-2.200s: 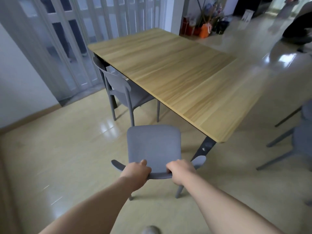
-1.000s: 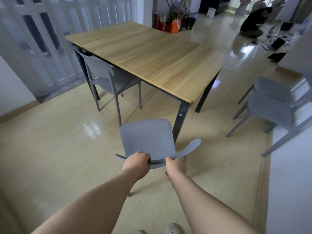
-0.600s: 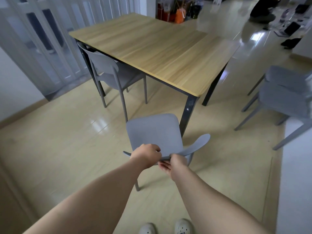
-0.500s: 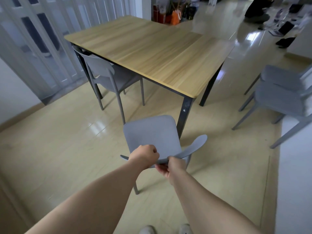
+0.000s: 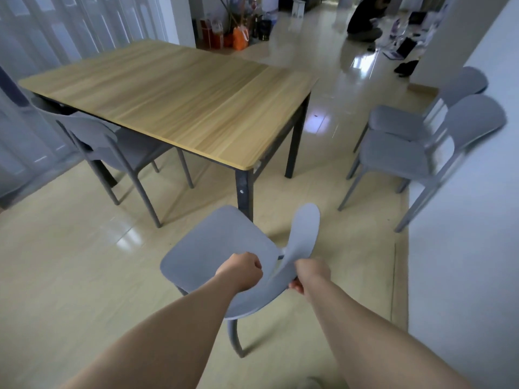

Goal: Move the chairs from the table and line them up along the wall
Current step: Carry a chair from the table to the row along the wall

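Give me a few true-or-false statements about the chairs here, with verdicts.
1. The left hand and right hand both grip the grey plastic chair by its backrest. True.
2. Three grey chairs stand beside the white wall. False: just two, the nearer wall chair and the farther wall chair.
3. A fourth grey chair stands at the light wooden table. True.
4. The grey plastic chair touches the white wall. False: it is clear of it, near the table's corner.

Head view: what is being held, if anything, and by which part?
The grey chair, by its backrest; the left hand and right hand both grip it.
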The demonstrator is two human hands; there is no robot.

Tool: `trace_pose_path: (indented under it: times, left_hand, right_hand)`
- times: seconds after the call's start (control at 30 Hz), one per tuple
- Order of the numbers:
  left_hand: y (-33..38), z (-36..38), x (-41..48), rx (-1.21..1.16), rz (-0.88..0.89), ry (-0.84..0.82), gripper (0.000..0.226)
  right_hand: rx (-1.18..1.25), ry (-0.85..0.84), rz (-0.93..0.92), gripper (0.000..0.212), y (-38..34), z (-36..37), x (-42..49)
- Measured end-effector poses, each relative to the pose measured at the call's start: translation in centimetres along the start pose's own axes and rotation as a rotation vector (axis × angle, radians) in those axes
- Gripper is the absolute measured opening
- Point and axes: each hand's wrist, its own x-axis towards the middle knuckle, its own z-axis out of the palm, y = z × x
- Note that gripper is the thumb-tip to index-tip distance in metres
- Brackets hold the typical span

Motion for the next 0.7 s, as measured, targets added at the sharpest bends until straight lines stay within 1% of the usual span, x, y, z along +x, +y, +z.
trace_pose_path:
  times: [0.07, 0.13, 0.27, 0.37, 0.43, 0.47, 0.5, 0.57, 0.63, 0.7]
  left_hand:
    - [2.9, 0.9, 0.9, -0.003, 0.010, -0.025, 0.018]
    - [5.6, 1.9, 1.9, 0.006, 0.021, -0.039, 0.016]
    - [11.8, 4.3, 4.4, 0.017, 0.028, -0.085, 0.016]
    - [15.8, 5.5, 6.1, -0.011, 0.028, -0.081, 0.019]
    - [18.0, 5.9, 7.3, -0.005, 0.037, -0.097, 0.025]
    - [18.6, 5.9, 7.5, -0.001, 0.037, -0.094, 0.027]
    - [19.4, 5.9, 7.9, -0.001, 0.033, -0.096, 0.030]
    - [20.5, 5.8, 8.7, 0.007, 0.038, -0.095, 0.033]
    - [21.3, 5.5, 9.5, 0.018, 0.055, -0.098, 0.033]
    - [22.3, 5.1, 11.2, 0.026, 0.070, -0.115, 0.033]
  right_hand:
    - [-0.088, 0.036, -0.055, 0.027, -0.7, -2.9, 1.5]
    - [-0.162, 0.061, -0.091, 0.027, -1.4, -5.6, 3.0]
    - [-0.313, 0.075, -0.104, 0.031, -2.5, -11.6, 5.8]
    - [-0.384, 0.110, -0.154, 0.012, -3.0, -15.3, 8.1]
    - [-0.425, 0.145, -0.171, 0.023, -3.4, -17.4, 10.0]
    - [-0.445, 0.154, -0.180, 0.028, -3.6, -18.0, 10.5]
    - [-0.463, 0.156, -0.195, 0.027, -3.8, -18.8, 11.1]
    - [-0.501, 0.159, -0.220, 0.015, -4.2, -19.9, 11.9]
    - [-0.530, 0.166, -0.230, 0.020, -4.6, -20.5, 12.9]
    - [-0.563, 0.189, -0.239, 0.017, -5.5, -21.0, 14.0]
